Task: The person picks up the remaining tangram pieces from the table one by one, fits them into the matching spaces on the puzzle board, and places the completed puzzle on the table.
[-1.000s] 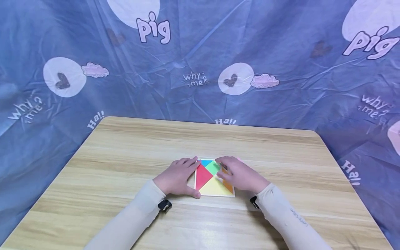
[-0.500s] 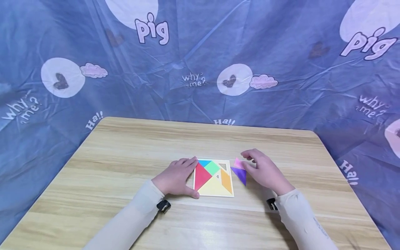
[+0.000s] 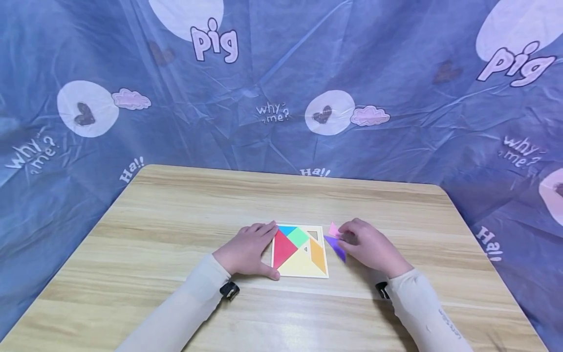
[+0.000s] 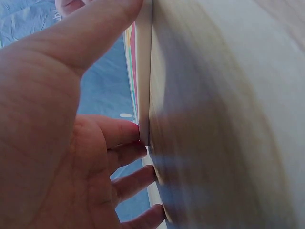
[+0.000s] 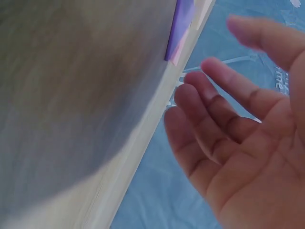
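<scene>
Steadying a tangram tray (image 3: 320,240) with the left hand (image 3: 248,249) while the right hand (image 3: 369,247) hovers beside two loose pieces.

Lying flat on the wood-grain table (image 3: 110,274), the tray holds a red triangle (image 3: 283,249), a blue piece (image 3: 287,229), a green piece (image 3: 298,237), a yellow piece (image 3: 303,265) and an orange parallelogram (image 3: 318,256). Along its left side the left hand spreads, fingers extended, thumb at the near corner and index finger at the far one, touching without clenching. Just right of the tray lie a purple triangle (image 3: 336,248) and, at its far end, a pink piece (image 3: 333,230), partly covered by the right hand. That hand is released, fingers loosely bent above the table. Pale sleeves cover both arms; behind hangs a blue printed cloth (image 3: 272,63).
</scene>
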`<state>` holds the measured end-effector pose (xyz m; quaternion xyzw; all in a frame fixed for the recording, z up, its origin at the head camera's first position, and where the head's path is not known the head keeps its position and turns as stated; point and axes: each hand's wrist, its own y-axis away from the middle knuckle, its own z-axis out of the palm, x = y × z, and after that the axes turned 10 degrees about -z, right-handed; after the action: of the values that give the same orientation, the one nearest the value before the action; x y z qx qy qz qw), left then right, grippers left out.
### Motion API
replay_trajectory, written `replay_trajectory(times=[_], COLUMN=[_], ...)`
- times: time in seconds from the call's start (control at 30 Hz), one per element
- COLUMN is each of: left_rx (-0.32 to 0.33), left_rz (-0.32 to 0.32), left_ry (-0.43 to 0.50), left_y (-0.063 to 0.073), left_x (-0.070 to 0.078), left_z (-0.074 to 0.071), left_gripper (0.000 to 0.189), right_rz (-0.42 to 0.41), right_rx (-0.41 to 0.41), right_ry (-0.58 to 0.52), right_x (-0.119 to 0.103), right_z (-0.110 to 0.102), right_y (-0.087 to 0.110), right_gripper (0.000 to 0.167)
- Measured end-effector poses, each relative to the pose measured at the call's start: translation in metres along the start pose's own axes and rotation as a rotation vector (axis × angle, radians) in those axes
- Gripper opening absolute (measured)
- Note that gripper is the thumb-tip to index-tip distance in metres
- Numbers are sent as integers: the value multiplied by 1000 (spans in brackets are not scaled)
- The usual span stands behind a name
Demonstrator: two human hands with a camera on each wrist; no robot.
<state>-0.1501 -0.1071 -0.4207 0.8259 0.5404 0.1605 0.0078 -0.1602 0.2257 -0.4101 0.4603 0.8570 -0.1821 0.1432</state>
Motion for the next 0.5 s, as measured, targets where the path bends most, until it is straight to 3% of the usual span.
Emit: replay_trajectory(times=[0.2, 0.5], left_rx=[-3, -6], left_rz=[-2, -3], left_ry=[8, 5], left_y=[1, 1], left_x=[1, 1], left_z=[0, -1], left_gripper=[120, 120], right_rz=[-5, -5], right_rx=[-80, -92], right_ry=[37, 57], right_x=[-2, -4], right_z=[6, 7], right_y=[1, 1], right_gripper=[36, 29])
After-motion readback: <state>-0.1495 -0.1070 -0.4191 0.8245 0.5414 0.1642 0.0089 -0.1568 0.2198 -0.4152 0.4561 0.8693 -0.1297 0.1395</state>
